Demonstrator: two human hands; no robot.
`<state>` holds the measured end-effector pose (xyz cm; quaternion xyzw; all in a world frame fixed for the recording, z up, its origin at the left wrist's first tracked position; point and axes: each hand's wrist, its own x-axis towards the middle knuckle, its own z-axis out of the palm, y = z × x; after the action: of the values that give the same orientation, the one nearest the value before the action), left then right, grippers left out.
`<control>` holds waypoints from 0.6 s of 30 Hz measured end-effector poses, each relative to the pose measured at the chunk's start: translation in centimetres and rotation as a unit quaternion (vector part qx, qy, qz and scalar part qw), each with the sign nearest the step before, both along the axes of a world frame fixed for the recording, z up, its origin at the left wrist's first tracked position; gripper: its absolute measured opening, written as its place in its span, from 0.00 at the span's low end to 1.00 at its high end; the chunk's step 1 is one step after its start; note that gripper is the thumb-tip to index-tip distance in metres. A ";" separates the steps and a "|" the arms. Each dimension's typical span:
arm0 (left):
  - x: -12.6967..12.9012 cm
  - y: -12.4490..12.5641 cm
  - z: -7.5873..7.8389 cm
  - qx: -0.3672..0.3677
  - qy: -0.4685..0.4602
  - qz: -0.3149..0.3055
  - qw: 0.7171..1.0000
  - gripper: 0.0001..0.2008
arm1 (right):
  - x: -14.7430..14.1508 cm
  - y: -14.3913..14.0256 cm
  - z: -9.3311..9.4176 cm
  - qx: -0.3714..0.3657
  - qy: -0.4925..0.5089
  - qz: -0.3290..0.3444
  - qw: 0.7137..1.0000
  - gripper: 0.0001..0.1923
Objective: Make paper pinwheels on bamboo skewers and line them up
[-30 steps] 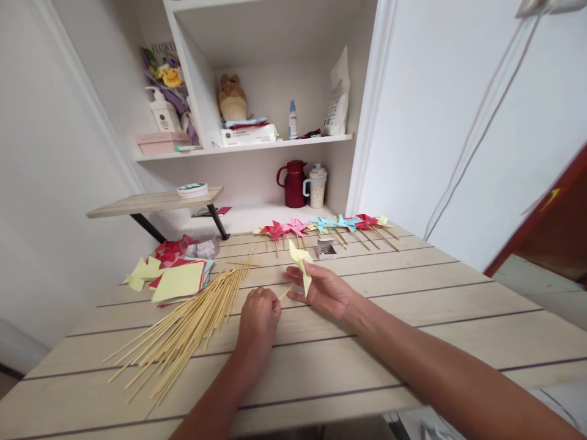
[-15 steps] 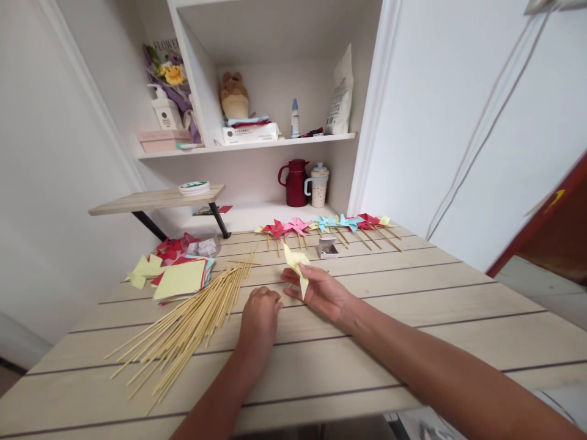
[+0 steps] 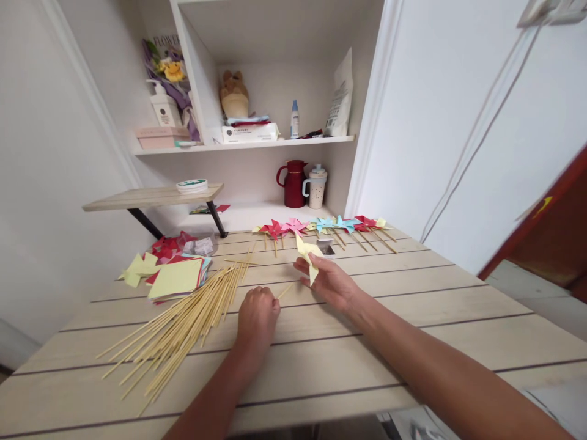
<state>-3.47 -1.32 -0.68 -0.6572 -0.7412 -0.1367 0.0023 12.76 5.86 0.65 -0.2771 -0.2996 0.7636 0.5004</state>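
Note:
My left hand [image 3: 258,316] is closed round a thin wooden stick [image 3: 286,290], whose tip pokes out toward the right above the table. In my right hand [image 3: 331,282] a pale yellow paper pinwheel [image 3: 308,256] is pinched between thumb and fingers, with its blades folded. The stick's tip and the pinwheel are apart. Just behind the right hand stands a small open box [image 3: 326,247] with dark bits inside. To the left of my left hand lies a loose bundle of wooden sticks [image 3: 195,324].
Finished pinwheels on sticks [image 3: 337,224] line the table's back edge. At left are stacked coloured paper squares [image 3: 177,280], loose yellow pinwheel paper [image 3: 139,269] and a clear plastic container [image 3: 202,244]. A raised wooden stand [image 3: 151,198], red jug [image 3: 294,184] and cup [image 3: 316,188] stand behind.
My right hand has moved right and slightly up with the yellow pinwheel, away from my left hand. More of the stick's tip now shows. The view has shifted slightly.

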 end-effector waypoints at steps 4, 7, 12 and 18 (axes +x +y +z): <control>0.2 0.0 -0.2 0.006 -0.015 -0.006 1.000 0.08 | -0.3 -0.2 0.0 -0.005 0.015 0.011 1.000 0.14; 0.3 -0.2 -0.3 0.012 -0.025 -0.009 1.000 0.08 | -0.6 -0.2 -0.2 0.001 0.022 0.026 0.999 0.14; 0.2 -0.2 -0.4 0.023 -0.039 -0.007 0.999 0.08 | -0.9 -0.5 -0.3 -0.008 0.033 0.039 0.999 0.13; 0.0 -0.4 -0.4 0.039 -0.074 -0.033 0.996 0.10 | -0.9 -0.8 0.1 -0.036 0.045 0.016 0.998 0.12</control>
<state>-3.48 -1.67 -1.10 -0.6683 -0.7116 -0.2143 -0.0315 11.89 5.06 0.72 -0.2555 -0.2538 0.7932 0.4910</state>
